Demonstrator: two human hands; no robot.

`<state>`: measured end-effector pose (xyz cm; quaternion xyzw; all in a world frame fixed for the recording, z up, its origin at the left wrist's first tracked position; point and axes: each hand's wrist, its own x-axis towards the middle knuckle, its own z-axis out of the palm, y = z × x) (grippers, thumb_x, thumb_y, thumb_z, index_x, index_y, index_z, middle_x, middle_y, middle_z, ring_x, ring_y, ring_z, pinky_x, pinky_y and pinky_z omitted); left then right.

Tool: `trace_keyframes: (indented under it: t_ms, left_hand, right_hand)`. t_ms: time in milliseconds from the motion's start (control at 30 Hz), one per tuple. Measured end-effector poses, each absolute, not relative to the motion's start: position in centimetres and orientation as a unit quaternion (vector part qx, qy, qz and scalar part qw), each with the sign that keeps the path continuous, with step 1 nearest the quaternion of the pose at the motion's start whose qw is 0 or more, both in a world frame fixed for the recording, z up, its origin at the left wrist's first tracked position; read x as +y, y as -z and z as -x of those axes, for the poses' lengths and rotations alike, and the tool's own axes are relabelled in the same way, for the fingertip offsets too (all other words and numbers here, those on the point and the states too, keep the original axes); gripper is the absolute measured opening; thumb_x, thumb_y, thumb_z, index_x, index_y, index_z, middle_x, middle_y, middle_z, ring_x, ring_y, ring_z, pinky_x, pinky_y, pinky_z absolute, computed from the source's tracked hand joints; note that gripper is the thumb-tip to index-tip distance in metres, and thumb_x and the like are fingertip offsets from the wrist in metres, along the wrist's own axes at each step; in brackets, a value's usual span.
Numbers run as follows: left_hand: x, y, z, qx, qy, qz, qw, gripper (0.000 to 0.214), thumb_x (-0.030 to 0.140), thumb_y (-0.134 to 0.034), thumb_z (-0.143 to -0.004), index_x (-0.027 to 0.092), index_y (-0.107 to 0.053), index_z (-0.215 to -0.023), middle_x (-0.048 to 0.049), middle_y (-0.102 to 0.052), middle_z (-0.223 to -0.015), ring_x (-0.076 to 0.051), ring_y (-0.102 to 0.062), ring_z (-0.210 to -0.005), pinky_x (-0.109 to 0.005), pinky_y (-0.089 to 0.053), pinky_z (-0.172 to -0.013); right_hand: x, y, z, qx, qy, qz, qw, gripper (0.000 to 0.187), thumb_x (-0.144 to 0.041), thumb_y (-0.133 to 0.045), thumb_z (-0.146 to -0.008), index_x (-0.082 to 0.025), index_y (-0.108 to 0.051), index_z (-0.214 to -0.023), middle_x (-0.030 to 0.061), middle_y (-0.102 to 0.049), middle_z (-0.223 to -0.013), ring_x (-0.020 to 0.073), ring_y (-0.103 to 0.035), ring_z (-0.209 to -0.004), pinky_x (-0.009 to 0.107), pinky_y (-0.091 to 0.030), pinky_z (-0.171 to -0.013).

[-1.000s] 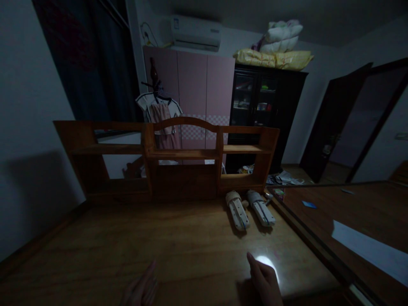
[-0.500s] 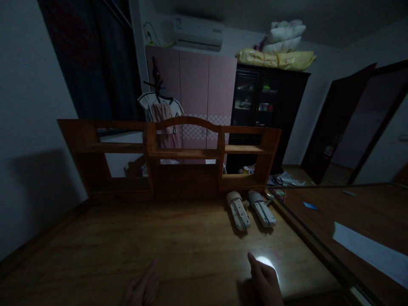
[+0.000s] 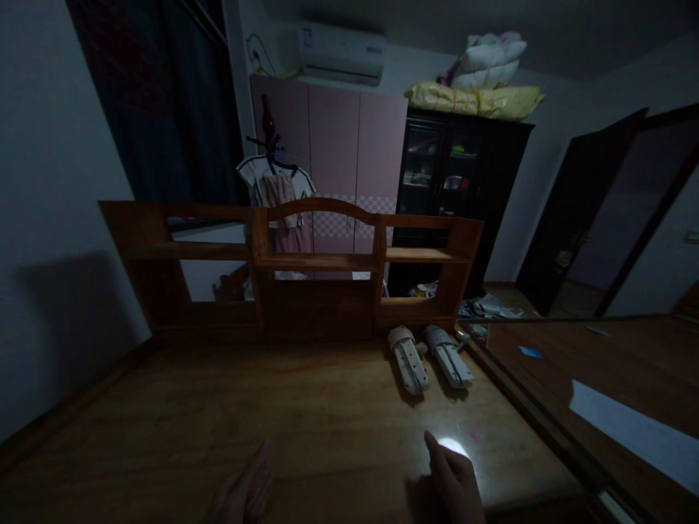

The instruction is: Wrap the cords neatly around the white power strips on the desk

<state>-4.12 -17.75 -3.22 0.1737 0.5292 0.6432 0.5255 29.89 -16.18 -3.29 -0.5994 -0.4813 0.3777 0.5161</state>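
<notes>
The room is dim. My left hand (image 3: 242,493) lies at the bottom edge on the wooden desk (image 3: 306,422), fingers stretched forward and holding nothing. My right hand (image 3: 454,482) rests on the desk further right, its fingers loosely curled with one pointing forward beside a bright spot of reflected light. Nothing shows in either hand. Two pale, elongated objects (image 3: 429,360) lie side by side further back on the desk, well beyond my right hand.
A low wooden shelf unit (image 3: 306,266) stands along the desk's far edge. A second dark desk (image 3: 595,378) with a white sheet adjoins on the right. Behind are a pink wardrobe (image 3: 333,160), a dark glass cabinet (image 3: 453,189) and an open doorway.
The view has shifted very slightly. Both hands stay in almost the same place on the desk.
</notes>
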Motion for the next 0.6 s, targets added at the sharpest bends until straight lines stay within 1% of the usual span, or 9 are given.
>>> trace_keyframes:
  t_ms: [133, 300, 433, 500, 533, 567, 600]
  left_hand:
    - [-17.9, 3.2, 4.2, 0.513, -0.653, -0.170, 0.531, 0.033, 0.040, -0.077, -0.051, 0.019, -0.067, -0.075, -0.0041, -0.066, -0.064, -0.020, -0.065, -0.065, -0.027, -0.053, -0.054]
    - [-17.9, 3.3, 4.0, 0.520, -0.655, -0.153, 0.526, 0.033, 0.041, -0.075, -0.056, 0.019, -0.067, -0.079, -0.0009, -0.063, -0.058, -0.016, -0.062, -0.057, -0.025, -0.053, -0.054]
    - [-17.9, 3.6, 4.2, 0.507, -0.645, -0.171, 0.545, 0.033, 0.037, -0.076, -0.056, 0.019, -0.067, -0.082, -0.0013, -0.065, -0.062, -0.016, -0.063, -0.062, -0.023, -0.053, -0.054]
    - [-17.8, 3.8, 4.4, 0.505, -0.639, -0.180, 0.551, 0.034, 0.035, -0.078, -0.053, 0.020, -0.067, -0.081, -0.0016, -0.066, -0.064, -0.017, -0.064, -0.065, -0.023, -0.053, -0.055]
    - [-17.7, 3.8, 4.5, 0.508, -0.635, -0.185, 0.552, 0.034, 0.034, -0.078, -0.052, 0.020, -0.067, -0.080, -0.0016, -0.066, -0.065, -0.017, -0.064, -0.066, -0.023, -0.053, -0.055]
    - [-17.7, 3.7, 4.6, 0.515, -0.630, -0.189, 0.550, 0.033, 0.035, -0.079, -0.051, 0.020, -0.067, -0.079, -0.0016, -0.065, -0.064, -0.018, -0.065, -0.067, -0.024, -0.052, -0.055]
    - [-17.8, 3.5, 4.6, 0.524, -0.624, -0.194, 0.546, 0.032, 0.035, -0.078, -0.051, 0.021, -0.066, -0.077, -0.0015, -0.064, -0.062, -0.018, -0.065, -0.066, -0.024, -0.052, -0.054]
  right_hand:
    - [-16.3, 3.1, -29.9, -0.485, -0.372, 0.602, 0.513, 0.054, -0.064, -0.051, -0.078, -0.022, -0.025, -0.056, -0.0046, -0.021, -0.057, 0.0101, -0.021, -0.054, 0.024, -0.021, -0.048]
    - [-16.0, 3.7, -29.9, -0.485, -0.366, 0.603, 0.517, 0.053, -0.063, -0.051, -0.079, -0.022, -0.028, -0.055, -0.0048, -0.022, -0.057, 0.0101, -0.022, -0.054, 0.024, -0.022, -0.049]
    - [-16.0, 2.4, -29.6, -0.482, -0.353, 0.602, 0.529, 0.054, -0.065, -0.050, -0.079, -0.022, -0.030, -0.052, -0.0051, -0.024, -0.053, 0.0098, -0.025, -0.050, 0.024, -0.024, -0.046]
    - [-16.8, 0.0, -29.6, -0.494, -0.334, 0.593, 0.540, 0.052, -0.064, -0.048, -0.081, -0.021, -0.040, -0.052, -0.0032, -0.033, -0.051, 0.0115, -0.033, -0.049, 0.025, -0.029, -0.047]
    - [-17.6, -1.5, -29.7, -0.514, -0.313, 0.582, 0.548, 0.050, -0.062, -0.049, -0.081, -0.020, -0.047, -0.054, -0.0008, -0.042, -0.053, 0.0135, -0.040, -0.052, 0.026, -0.034, -0.050]
    - [-18.6, -3.1, -29.8, -0.532, -0.291, 0.574, 0.551, 0.043, -0.059, -0.053, -0.080, -0.020, -0.056, -0.061, 0.0021, -0.051, -0.060, 0.0160, -0.047, -0.057, 0.027, -0.037, -0.053]
    - [-19.9, -4.6, -29.9, -0.533, -0.278, 0.569, 0.562, 0.039, -0.058, -0.057, -0.077, -0.021, -0.060, -0.065, 0.0039, -0.055, -0.063, 0.0182, -0.050, -0.060, 0.028, -0.039, -0.055]
